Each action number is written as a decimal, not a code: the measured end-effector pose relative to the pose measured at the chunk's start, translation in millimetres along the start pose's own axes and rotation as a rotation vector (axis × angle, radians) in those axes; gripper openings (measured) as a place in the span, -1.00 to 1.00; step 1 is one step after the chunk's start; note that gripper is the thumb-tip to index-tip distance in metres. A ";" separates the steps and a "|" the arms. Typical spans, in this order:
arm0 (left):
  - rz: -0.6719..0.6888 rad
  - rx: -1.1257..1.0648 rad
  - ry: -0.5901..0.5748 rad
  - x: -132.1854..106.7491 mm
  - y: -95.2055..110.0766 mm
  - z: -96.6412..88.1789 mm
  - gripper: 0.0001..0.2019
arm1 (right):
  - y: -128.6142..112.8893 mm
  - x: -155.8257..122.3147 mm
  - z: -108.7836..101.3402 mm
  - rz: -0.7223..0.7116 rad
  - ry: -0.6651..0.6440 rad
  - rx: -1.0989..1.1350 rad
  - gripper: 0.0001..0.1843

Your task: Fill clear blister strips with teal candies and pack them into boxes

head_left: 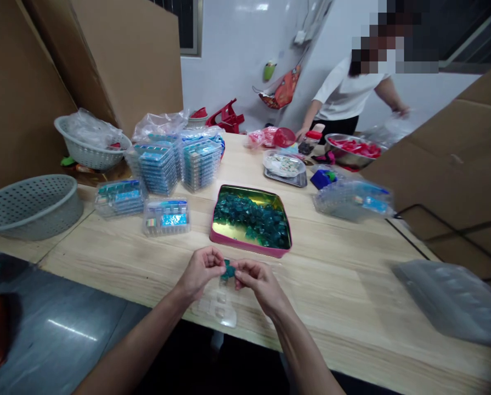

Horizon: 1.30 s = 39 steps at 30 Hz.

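Note:
Between the fingertips of both hands is a small dark teal piece (229, 270); its exact kind is too small to make out. My left hand (202, 272) pinches it from the left, and my right hand (257, 281) grips its other side. Under them on the table lies a clear plastic blister tray (218, 308), partly covered by the hands. Just beyond the fingers stands a pink-edged tin (251, 252) with a gold inside, holding many loose teal pieces (255, 216).
Filled clear plastic packs (167, 218) stand left of the tin, with taller stacks (157, 164) behind. Grey baskets (31, 208) sit far left. A stack of clear trays (451, 302) lies right. Across the table a person (346, 93) stands near a metal bowl (352, 159) of red pieces.

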State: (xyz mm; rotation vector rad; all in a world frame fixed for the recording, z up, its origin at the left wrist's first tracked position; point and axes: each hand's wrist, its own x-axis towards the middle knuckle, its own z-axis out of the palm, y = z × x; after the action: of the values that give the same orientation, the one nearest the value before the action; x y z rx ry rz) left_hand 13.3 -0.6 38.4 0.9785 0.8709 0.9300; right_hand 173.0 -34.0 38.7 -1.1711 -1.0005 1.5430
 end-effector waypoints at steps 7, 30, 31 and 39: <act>-0.061 0.317 -0.042 4.3 -22.1 -10.5 -0.84 | 25.3 -2.5 0.9 0.101 -0.007 -0.237 -0.89; 0.248 1.058 -0.191 -15.7 -23.4 -2.7 -0.79 | 27.8 -11.0 3.4 -0.236 0.076 -0.913 -0.82; 0.237 1.066 -0.200 -14.6 -24.4 -3.0 -0.78 | 20.5 -9.2 -4.0 -0.258 0.078 -0.896 -0.82; 0.235 1.059 -0.222 -9.3 -26.0 -4.1 -0.75 | -48.6 68.5 -58.4 -0.281 0.267 -1.338 -0.77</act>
State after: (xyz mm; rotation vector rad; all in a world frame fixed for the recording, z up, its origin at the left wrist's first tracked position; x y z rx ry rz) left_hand 12.4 -15.0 14.5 2.0816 1.0779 0.4872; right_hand 231.2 48.1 57.3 -1.8937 -1.9751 0.3146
